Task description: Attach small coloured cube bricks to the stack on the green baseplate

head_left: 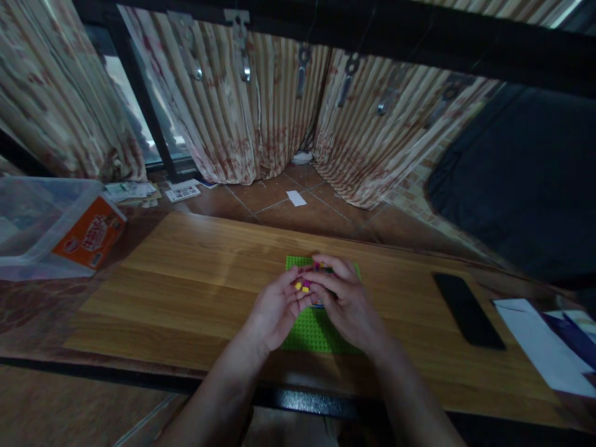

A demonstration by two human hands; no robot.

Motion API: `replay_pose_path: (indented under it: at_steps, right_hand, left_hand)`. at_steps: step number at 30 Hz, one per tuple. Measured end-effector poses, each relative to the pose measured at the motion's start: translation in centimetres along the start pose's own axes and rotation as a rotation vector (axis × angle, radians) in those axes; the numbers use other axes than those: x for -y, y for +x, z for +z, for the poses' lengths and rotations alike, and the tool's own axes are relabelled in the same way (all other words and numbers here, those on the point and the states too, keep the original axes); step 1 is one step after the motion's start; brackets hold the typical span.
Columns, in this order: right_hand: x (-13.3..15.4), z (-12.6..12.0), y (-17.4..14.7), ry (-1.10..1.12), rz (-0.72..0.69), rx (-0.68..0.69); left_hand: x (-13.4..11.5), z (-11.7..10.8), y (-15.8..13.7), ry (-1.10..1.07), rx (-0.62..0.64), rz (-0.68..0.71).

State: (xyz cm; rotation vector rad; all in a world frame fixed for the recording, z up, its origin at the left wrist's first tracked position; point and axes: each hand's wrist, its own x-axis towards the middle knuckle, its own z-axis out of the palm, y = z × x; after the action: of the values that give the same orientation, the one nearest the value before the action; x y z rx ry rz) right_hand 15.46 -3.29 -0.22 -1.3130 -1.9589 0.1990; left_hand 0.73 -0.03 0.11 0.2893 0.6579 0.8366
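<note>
My left hand (pixel 274 310) is cupped palm up over the green studded baseplate (pixel 305 329). Small toy bricks lie at its fingers, among them yellow bricks (pixel 302 287) and a purple brick (pixel 306 283). My right hand (pixel 344 298) curves in from the other side, with bent fingers closed around the same bricks and touching the left fingers. More coloured pieces (pixel 321 267) show between the right fingers, partly covered. What else lies under the hands on the baseplate is mostly hidden.
The baseplate lies on a low wooden table (pixel 186 279). A black phone-like slab (pixel 468 309) and white paper (pixel 535 341) are on the right. At the left stands a clear plastic box (pixel 46 267) with an orange label. Striped curtains (pixel 261 112) hang beyond the table.
</note>
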Motion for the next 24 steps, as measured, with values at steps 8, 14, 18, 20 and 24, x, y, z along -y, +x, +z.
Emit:
replay_pose_path:
  at_steps: [8,14,18,20,24]
  right_hand:
    - [-0.2,0.2,-0.1,-0.088,-0.06,0.049]
    - [0.1,0.3,0.1,-0.107,-0.028,0.043]
    - [0.1,0.3,0.1,-0.072,0.032,-0.016]
    - [-0.2,0.1,0.1,-0.058,0.095,-0.099]
    - [-1.5,-1.1,-0.1,-0.013,0.226,-0.29]
  left_hand:
    - [0.0,-0.3,0.0,-0.035,0.044,-0.034]
    - [-0.1,-0.3,0.1,-0.037,0.053,-0.034]
    - [-0.2,-0.3,0.1,-0.043,0.049,-0.043]
    - [-0.3,-0.1,0.0,0.008,0.035,-0.044]
    - [-0.5,0.0,-0.2,0.095,-0.056,-0.025]
